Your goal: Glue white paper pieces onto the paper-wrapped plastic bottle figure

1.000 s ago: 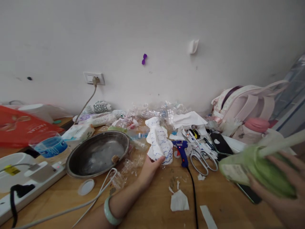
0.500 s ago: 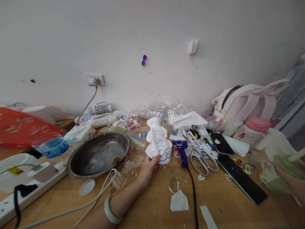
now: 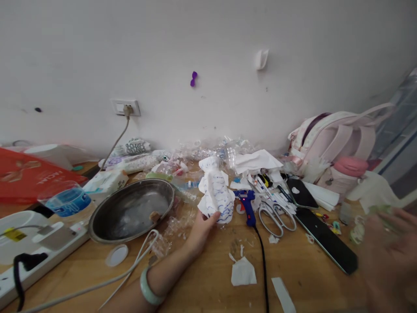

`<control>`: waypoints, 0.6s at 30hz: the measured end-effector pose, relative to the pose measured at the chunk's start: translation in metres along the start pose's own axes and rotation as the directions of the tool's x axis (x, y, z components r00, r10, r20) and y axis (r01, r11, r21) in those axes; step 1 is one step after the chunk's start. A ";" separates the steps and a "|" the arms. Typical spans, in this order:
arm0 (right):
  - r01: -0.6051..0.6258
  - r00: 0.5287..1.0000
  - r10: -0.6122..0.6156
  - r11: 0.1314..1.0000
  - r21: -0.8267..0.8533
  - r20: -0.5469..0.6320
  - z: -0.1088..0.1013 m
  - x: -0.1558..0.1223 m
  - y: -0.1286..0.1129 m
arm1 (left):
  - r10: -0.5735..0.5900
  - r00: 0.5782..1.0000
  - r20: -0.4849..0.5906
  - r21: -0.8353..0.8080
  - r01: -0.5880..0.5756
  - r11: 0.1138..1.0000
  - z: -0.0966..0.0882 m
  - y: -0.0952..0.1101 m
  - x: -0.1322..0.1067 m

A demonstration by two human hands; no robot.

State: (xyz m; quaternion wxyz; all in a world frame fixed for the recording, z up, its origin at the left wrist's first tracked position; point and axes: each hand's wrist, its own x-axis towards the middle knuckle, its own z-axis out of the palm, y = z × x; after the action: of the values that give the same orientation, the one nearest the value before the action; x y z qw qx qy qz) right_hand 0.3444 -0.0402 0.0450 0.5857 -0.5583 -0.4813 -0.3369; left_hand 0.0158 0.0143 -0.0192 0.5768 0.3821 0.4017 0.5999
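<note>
My left hand (image 3: 201, 229) reaches across the wooden table (image 3: 202, 282) and is closed on the bottom of a white paper-wrapped object with blue squiggles (image 3: 215, 195), which stands upright. A pale green bangle sits on that wrist. A blue glue gun (image 3: 247, 205) with a black cord lies just right of the wrapped object. My right hand (image 3: 389, 254) is a blur at the lower right, fingers seemingly spread. A faint green and white thing (image 3: 374, 211) shows just beyond it; I cannot tell whether they touch.
A steel bowl (image 3: 132, 211) sits left of my left hand, with a power strip (image 3: 48, 243) and cables in front. Scissors (image 3: 276, 217), pens, a dark tablet (image 3: 325, 243), a phone and a pink backpack (image 3: 339, 139) fill the right. Paper scraps (image 3: 243, 271) lie near.
My right hand carried a green bundle off to the right and has come back, blurred, at the lower right. My left hand has stayed on the wrapped object.
</note>
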 end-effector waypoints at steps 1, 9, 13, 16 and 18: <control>0.059 0.998 -0.061 0.995 0.080 0.018 0.010 -0.001 -0.018 | 0.007 1.000 -0.003 0.016 -0.007 1.000 0.001 0.001 0.000; -0.033 0.807 -0.252 0.884 0.466 0.534 0.100 -0.022 -0.122 | 0.015 0.999 0.037 0.074 -0.017 0.997 0.000 0.000 -0.002; -0.322 0.793 -0.071 0.795 0.514 0.606 0.117 -0.046 -0.126 | -0.010 0.998 0.066 0.084 0.005 0.996 0.001 0.000 -0.004; -0.388 0.774 -0.040 0.759 0.522 0.632 0.115 -0.061 -0.123 | 0.002 0.995 0.101 0.087 -0.011 0.996 0.002 0.000 -0.005; -0.414 0.759 -0.034 0.747 0.521 0.650 0.112 -0.067 -0.122 | 0.029 0.992 0.123 0.102 -0.042 0.994 0.002 -0.001 -0.004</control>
State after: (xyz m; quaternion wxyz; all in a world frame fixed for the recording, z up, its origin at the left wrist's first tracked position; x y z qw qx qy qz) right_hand 0.1893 0.0418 0.0121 0.5792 -0.4531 -0.6676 0.1163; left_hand 0.0185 0.0101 -0.0195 0.5687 0.4543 0.3900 0.5640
